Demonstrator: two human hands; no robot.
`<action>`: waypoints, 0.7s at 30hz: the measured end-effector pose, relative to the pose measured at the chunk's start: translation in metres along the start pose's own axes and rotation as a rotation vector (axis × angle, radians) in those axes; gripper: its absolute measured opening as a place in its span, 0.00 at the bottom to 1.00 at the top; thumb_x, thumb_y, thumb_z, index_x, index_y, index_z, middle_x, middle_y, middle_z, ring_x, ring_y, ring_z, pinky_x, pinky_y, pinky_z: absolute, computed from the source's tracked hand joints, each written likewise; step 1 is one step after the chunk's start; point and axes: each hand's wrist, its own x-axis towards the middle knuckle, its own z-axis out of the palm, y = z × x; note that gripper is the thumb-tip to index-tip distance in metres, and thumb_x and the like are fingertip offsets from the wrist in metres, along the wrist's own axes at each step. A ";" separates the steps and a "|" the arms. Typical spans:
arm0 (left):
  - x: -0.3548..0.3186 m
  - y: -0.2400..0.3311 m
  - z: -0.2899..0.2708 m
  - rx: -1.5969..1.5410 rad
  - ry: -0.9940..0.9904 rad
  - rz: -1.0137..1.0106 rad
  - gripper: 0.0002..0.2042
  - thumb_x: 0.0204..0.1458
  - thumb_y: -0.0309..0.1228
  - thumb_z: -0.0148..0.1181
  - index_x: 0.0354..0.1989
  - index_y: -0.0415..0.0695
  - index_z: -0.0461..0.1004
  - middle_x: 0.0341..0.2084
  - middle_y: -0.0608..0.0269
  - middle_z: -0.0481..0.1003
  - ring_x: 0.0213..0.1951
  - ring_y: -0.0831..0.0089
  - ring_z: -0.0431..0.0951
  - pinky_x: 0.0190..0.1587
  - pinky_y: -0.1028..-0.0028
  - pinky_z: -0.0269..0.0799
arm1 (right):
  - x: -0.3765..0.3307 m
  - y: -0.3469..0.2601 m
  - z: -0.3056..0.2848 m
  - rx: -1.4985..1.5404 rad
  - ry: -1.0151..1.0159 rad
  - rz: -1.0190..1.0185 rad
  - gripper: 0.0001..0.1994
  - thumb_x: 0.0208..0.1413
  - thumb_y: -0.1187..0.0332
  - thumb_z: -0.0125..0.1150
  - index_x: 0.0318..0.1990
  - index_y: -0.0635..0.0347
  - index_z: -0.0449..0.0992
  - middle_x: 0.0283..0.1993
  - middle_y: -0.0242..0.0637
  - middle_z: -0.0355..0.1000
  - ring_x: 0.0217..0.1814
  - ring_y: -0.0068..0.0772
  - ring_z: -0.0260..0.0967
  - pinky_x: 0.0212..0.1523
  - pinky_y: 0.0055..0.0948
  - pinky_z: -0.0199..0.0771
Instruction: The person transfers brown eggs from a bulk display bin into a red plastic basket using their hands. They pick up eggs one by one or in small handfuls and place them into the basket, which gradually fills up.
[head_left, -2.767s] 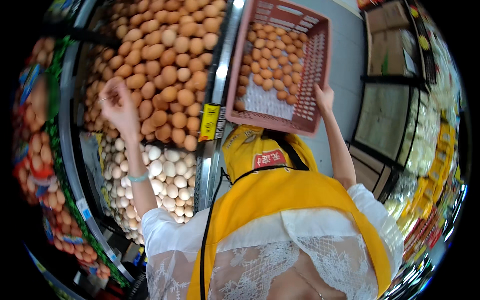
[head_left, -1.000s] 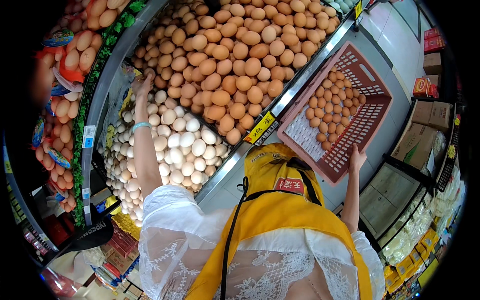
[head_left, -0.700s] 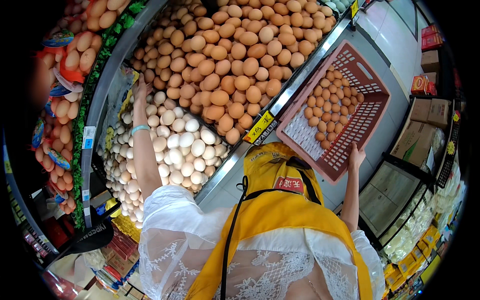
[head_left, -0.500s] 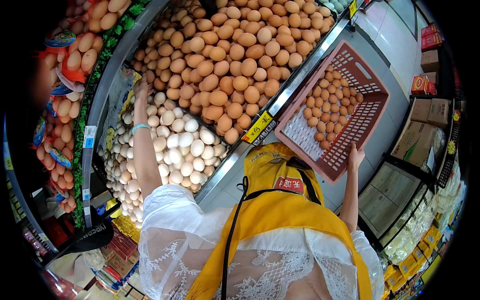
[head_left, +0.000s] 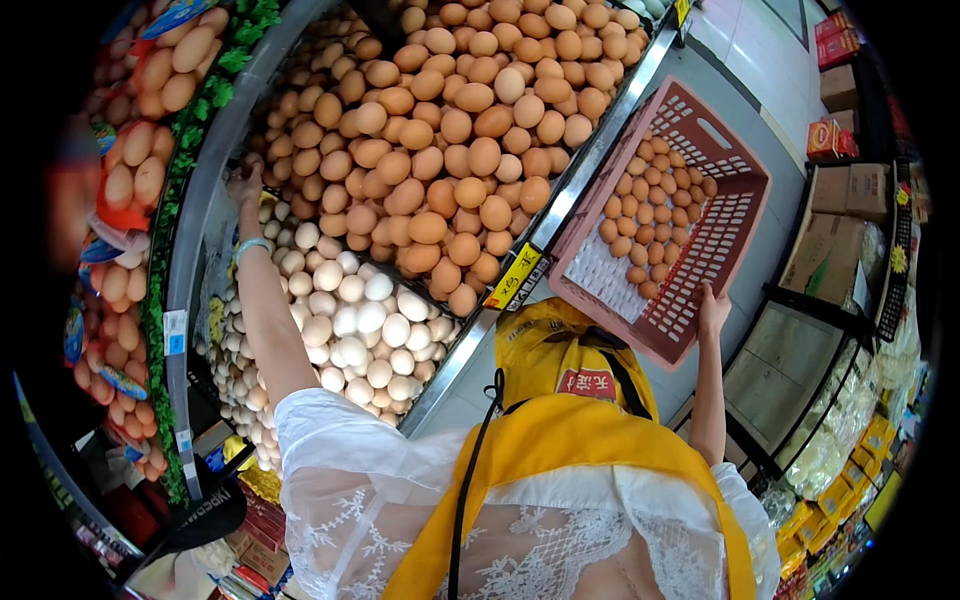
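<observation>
My left arm stretches over the pale eggs (head_left: 345, 320) to the far left edge of the bin. There my left hand (head_left: 246, 182) is beside the heap of brown eggs (head_left: 455, 125); its fingers look bent, but what lies between them is too small and dark to make out. With my right hand (head_left: 714, 310) I grip the near right rim of a reddish-brown plastic basket (head_left: 655, 335). The basket has slotted walls and is tilted. Inside it, several brown eggs (head_left: 655, 205) lie gathered toward the far side, on a white patterned bottom.
A metal rail (head_left: 575, 195) with a yellow price sign (head_left: 515, 275) runs between bin and basket. Netted eggs (head_left: 130, 290) hang at the left, past a green leafy trim (head_left: 155, 330). Cardboard boxes (head_left: 835, 235) and shelves with packages (head_left: 840, 425) stand at the right.
My left hand has moved left and slightly farther away, toward the bin's edge. My right hand keeps its grip on the basket, and the eggs in it look the same.
</observation>
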 end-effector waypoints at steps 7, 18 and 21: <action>0.002 -0.007 0.002 -0.300 0.119 -0.004 0.20 0.55 0.36 0.54 0.49 0.32 0.68 0.48 0.46 0.71 0.50 0.60 0.70 0.51 0.62 0.69 | 0.003 0.005 0.002 -0.026 0.030 0.030 0.11 0.53 0.69 0.58 0.36 0.71 0.74 0.27 0.35 0.74 0.25 0.24 0.70 0.26 0.25 0.70; -0.375 0.172 0.108 -0.458 0.009 0.826 0.10 0.56 0.26 0.53 0.43 0.33 0.69 0.35 0.59 0.73 0.37 0.75 0.73 0.41 0.77 0.70 | 0.002 0.018 -0.005 -0.254 0.114 -0.108 0.17 0.51 0.62 0.57 0.41 0.68 0.75 0.28 0.39 0.75 0.28 0.27 0.71 0.33 0.31 0.71; -0.510 0.187 0.165 -0.225 -0.716 1.207 0.10 0.51 0.24 0.55 0.43 0.38 0.71 0.34 0.59 0.73 0.36 0.71 0.74 0.40 0.77 0.69 | -0.009 -0.018 0.001 -0.169 0.056 0.050 0.15 0.47 0.63 0.57 0.38 0.65 0.76 0.31 0.52 0.75 0.36 0.49 0.75 0.40 0.39 0.71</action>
